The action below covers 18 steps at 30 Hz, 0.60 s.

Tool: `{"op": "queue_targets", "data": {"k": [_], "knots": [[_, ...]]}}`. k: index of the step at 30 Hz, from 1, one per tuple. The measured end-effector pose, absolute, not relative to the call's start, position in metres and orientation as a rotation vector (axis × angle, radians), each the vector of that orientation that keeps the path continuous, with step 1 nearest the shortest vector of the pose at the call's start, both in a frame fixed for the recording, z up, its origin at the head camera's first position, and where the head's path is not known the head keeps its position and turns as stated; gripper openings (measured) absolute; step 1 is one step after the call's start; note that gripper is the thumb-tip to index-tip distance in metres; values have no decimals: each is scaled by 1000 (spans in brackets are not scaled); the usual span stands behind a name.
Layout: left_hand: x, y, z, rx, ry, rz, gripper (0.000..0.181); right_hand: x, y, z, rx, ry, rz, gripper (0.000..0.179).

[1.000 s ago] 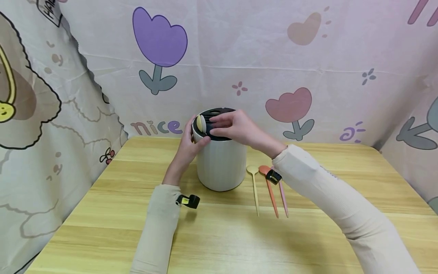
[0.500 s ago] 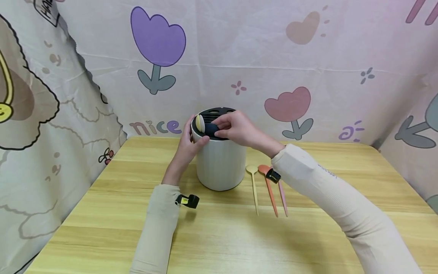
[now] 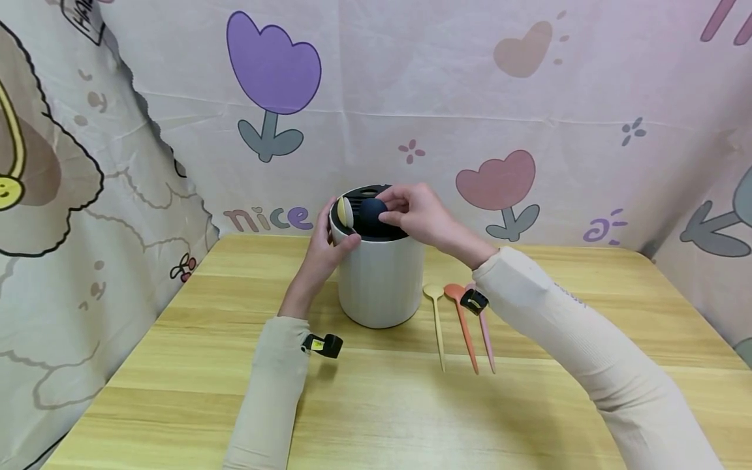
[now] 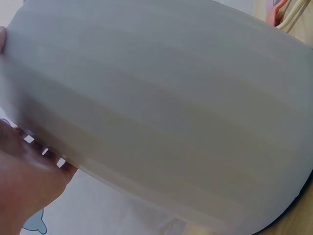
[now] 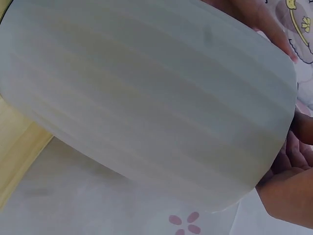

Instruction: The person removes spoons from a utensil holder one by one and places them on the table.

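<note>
A white ribbed utensil holder (image 3: pixel 380 284) with a black slotted top (image 3: pixel 370 192) stands upright on the table. My left hand (image 3: pixel 324 251) grips its left side near the rim, thumb at the front. In the left wrist view the holder's wall (image 4: pixel 161 112) fills most of the picture. Over the top, my right hand (image 3: pixel 420 212) pinches a dark blue spoon (image 3: pixel 372 217) by the right edge of its round bowl; its handle is hidden. Left of it, a yellow spoon (image 3: pixel 341 213) and a pale grey spoon (image 3: pixel 349 213) stand in the holder, bowls showing.
To the right of the holder, a cream spoon (image 3: pixel 437 320), an orange spoon (image 3: pixel 467 333) and a pink spoon (image 3: pixel 487 339) lie on the wooden table (image 3: pixel 376 405). A patterned cloth (image 3: pixel 376 78) hangs behind. My right sleeve passes over the table's right side.
The dark blue spoon's bowl has moved right, away from the pale spoons, and now faces forward. My right hand has shifted slightly right with it. My left hand stays on the holder.
</note>
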State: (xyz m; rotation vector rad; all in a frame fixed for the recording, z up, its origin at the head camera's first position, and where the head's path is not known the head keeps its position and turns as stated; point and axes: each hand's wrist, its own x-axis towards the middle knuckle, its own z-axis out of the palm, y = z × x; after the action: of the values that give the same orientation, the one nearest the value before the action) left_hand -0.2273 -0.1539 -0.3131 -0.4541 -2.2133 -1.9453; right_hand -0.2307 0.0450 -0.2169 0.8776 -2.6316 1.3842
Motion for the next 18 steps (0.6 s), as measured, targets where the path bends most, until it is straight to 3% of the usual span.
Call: {"op": "queue_targets", "data": {"k": [18], "knots": [[-227, -155, -314, -457, -2217, -1944, 126, -229, 58, -200, 822, -2617, 1514, 28]]}}
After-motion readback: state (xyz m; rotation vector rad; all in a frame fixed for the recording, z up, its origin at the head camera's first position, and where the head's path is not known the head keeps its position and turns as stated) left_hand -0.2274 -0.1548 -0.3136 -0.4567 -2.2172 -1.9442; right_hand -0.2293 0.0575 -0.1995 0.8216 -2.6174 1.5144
